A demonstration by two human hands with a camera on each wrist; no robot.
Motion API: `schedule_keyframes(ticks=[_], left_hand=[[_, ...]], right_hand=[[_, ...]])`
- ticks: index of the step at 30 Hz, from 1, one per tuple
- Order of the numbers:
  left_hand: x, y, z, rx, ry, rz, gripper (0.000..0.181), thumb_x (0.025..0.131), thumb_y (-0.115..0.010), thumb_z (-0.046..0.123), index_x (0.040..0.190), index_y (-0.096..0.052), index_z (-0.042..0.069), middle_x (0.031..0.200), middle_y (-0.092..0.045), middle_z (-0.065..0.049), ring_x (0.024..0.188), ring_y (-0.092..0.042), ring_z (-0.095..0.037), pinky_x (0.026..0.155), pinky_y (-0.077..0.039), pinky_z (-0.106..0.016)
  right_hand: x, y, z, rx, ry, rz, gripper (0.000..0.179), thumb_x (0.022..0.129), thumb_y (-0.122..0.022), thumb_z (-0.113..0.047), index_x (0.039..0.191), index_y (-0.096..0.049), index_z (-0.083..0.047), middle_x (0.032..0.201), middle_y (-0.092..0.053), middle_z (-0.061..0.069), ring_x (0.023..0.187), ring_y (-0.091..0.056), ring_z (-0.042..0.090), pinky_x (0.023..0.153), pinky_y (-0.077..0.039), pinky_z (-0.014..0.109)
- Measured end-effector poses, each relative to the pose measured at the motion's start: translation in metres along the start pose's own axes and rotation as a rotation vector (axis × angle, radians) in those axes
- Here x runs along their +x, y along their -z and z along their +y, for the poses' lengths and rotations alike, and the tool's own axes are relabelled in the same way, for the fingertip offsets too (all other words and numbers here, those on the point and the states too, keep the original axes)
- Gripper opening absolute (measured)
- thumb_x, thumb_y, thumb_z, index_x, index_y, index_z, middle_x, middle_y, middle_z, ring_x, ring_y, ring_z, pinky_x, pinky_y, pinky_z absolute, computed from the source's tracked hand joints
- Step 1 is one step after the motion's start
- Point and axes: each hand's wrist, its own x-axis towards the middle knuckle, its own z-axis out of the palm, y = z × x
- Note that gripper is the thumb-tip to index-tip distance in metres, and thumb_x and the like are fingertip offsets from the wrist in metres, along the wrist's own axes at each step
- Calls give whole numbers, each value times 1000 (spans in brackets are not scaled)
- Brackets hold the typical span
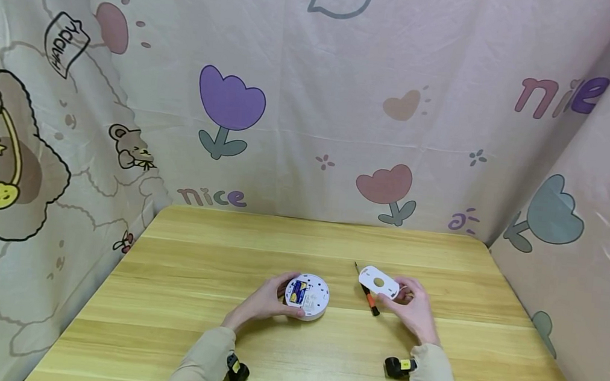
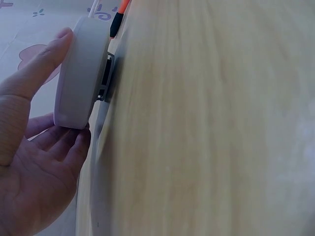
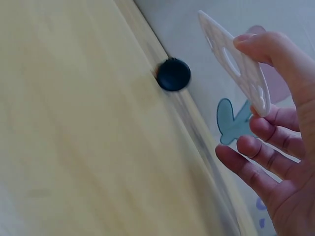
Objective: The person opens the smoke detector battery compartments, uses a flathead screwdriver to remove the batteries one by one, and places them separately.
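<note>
I see the left hand (image 1: 267, 302) grip a round box (image 1: 314, 298); toward three o'clock, the right hand (image 1: 414, 310) pinches a white plate (image 1: 370, 278).

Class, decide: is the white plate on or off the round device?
Off. The right hand holds the white plate apart from the round device, which the left hand grips.

device (image 1: 316, 294) and plate (image 1: 369, 278) are white, screwdriver (image 1: 370, 300) orange and black, table (image 1: 212, 255) yellow with wood grain.
</note>
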Motion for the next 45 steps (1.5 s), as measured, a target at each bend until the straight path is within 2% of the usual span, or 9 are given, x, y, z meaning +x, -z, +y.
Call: schedule_keyframes(ticks=[3, 10, 12, 19, 24, 29, 36, 45], left_hand=[[0, 0, 0, -6, -9, -2, 94, 64, -77, 35, 138, -28, 4, 138, -40, -11, 125, -41, -25, 106, -34, -39], [-12, 7, 33, 7, 10, -19, 88, 68, -76, 25, 137, -27, 0, 138, -36, -20, 126, -39, -32, 106, -32, -45], [-13, 7, 34, 15, 10, -19, 88, 69, -76, 26, 138, -27, 0, 139, -36, -20, 126, -39, -32, 106, -32, -44], [-13, 7, 35, 26, 15, -18, 88, 69, -76, 27, 138, -27, 1, 139, -35, -20, 127, -38, -32, 107, -31, -44], [-13, 7, 36, 25, 14, -21, 88, 69, -75, 26, 137, -27, -1, 139, -35, -21, 127, -37, -32, 107, -31, -45], [-11, 6, 30, 16, 1, -10, 88, 68, -76, 25, 137, -27, -1, 139, -35, -21, 127, -37, -33, 106, -31, -46], [-1, 0, 2, 13, -4, 2, 91, 66, -77, 32, 138, -28, 4, 140, -38, -12, 127, -40, -25, 106, -34, -38], [1, 0, -2, 4, -12, -5, 93, 65, -77, 36, 138, -28, 5, 140, -38, -10, 127, -39, -25, 106, -34, -39]], right_hand=[[-1, 4, 4, -14, -5, 24, 52, 61, -80, -33, 103, -61, -11, 92, -53, 4, 73, -49, 11, 61, -48, 16], [-3, 13, 10, -63, -19, 74, 51, 60, -81, -31, 101, -61, -8, 87, -54, 5, 70, -50, 14, 57, -43, 14], [-2, 14, 17, -93, -12, 93, 52, 59, -81, -34, 101, -62, -9, 86, -54, 4, 69, -50, 12, 57, -43, 14], [-2, 18, 25, -186, -17, 120, 52, 60, -80, -38, 99, -64, -8, 87, -57, 5, 71, -50, 14, 59, -40, 16], [-1, 21, 29, -232, -30, 110, 52, 60, -79, -40, 98, -64, -8, 86, -58, 6, 73, -49, 15, 61, -38, 18], [1, 23, 33, -259, -46, 88, 54, 61, -78, -42, 99, -64, -7, 87, -58, 6, 74, -48, 15, 61, -36, 18], [1, 26, 34, -291, -79, 52, 56, 61, -77, -46, 99, -63, -8, 85, -56, 7, 74, -46, 16, 61, -34, 20], [1, 27, 34, -307, -78, 35, 57, 60, -77, -46, 100, -64, -7, 88, -57, 7, 76, -47, 16, 62, -34, 20]])
